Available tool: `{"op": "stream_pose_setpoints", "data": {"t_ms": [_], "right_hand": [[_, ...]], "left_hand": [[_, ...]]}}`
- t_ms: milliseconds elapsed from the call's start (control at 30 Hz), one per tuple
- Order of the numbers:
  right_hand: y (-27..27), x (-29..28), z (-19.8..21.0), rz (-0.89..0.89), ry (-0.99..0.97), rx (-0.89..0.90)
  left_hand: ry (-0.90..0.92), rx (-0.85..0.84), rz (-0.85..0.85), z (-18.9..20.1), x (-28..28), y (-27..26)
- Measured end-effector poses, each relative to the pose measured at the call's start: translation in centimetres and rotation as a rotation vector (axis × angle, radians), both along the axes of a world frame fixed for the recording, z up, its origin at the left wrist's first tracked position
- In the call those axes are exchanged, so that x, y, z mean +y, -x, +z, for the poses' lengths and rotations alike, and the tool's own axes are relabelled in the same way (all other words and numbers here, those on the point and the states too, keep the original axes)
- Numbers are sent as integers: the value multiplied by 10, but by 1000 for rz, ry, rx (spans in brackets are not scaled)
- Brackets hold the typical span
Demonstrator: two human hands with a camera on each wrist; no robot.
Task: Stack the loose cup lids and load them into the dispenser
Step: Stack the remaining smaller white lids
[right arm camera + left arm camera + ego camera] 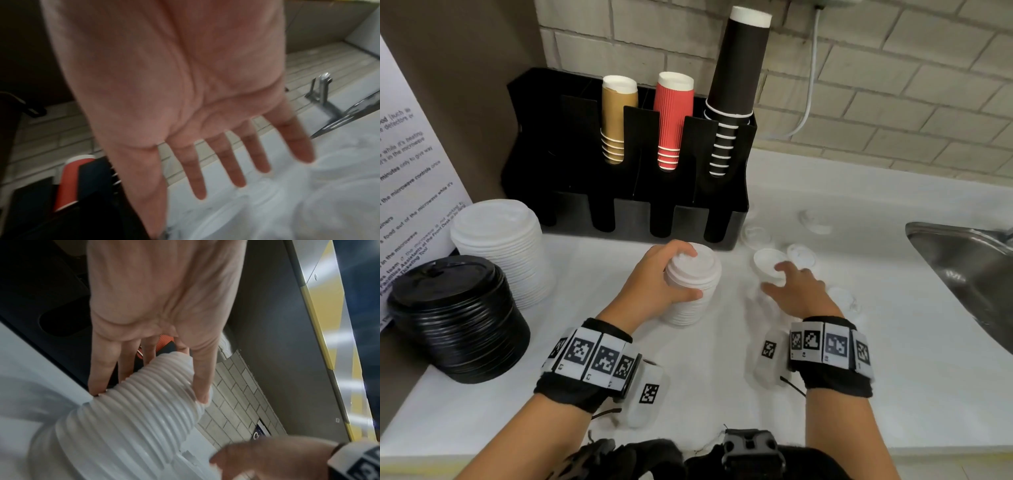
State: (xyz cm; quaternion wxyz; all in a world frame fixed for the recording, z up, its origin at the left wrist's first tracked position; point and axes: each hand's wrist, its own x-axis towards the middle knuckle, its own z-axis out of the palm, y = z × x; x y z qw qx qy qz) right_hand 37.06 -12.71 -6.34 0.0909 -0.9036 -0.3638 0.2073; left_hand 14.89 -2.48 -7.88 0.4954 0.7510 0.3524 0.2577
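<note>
A stack of small white lids [690, 291] stands on the white counter in front of the black dispenser [626, 205]. My left hand [690, 274] grips the stack near its top, thumb on the near side and fingers over the far side. The left wrist view shows the ribbed stack [144, 410] between my thumb and fingers [98, 378]. My right hand [774, 275] is open, fingers spread, just over a loose white lid [765, 258]; I cannot tell if it touches. More loose lids [801, 255] lie scattered around it, blurred in the right wrist view [308, 203].
A tall stack of larger white lids [500, 246] and a stack of black lids [455, 318] stand at the left. The dispenser holds tan [618, 116], red [674, 116] and black cups [736, 85]. A steel sink [969, 274] lies at the right.
</note>
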Motion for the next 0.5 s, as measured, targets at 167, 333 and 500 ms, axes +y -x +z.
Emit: {"op": "stream_pose_setpoints", "data": {"t_ms": [167, 333, 500], "right_hand": [[-13, -14, -9, -83, 201, -20], [-14, -14, -4, -22, 174, -15], [-10, -8, 21, 101, -182, 150]], "left_hand": [[11, -7, -10, 3, -4, -3], [-5, -20, 19, 3, -9, -7], [-61, -28, 76, 1, -12, -10]]}}
